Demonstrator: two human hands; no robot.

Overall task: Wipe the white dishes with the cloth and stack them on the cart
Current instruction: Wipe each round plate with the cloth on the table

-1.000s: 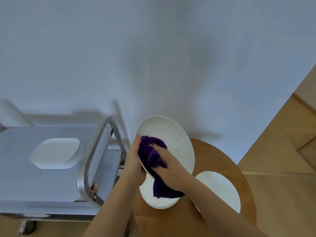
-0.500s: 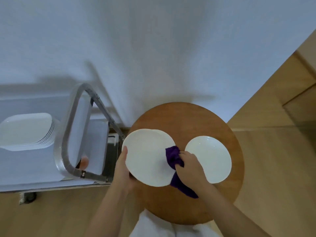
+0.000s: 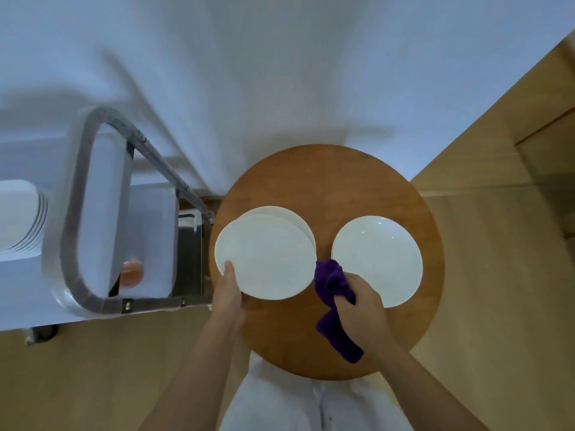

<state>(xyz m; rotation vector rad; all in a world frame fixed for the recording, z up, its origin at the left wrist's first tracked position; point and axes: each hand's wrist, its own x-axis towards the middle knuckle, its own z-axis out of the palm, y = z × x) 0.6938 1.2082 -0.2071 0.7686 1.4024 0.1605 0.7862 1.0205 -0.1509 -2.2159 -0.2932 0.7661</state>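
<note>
Our left hand (image 3: 228, 295) holds a white dish (image 3: 266, 256) by its near rim, above another dish on the round bench (image 3: 326, 181). Our right hand (image 3: 362, 301) bunches the purple cloth (image 3: 334, 306). We should keep a firm grip carrying it left to the cart (image 3: 93, 213) stack (image 3: 18, 219).

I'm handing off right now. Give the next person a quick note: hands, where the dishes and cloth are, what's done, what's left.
Left hand grips the near-left rim of a white plate, thumb on top, above another plate on the round wooden table.
Right hand holds the bunched purple cloth beside that plate, not on it.
A second dish lies on the table's right side.
Done: a stack of white dishes sits on the cart.
Left: stack the held plate on the cart, then wipe and stack the rest.
</note>
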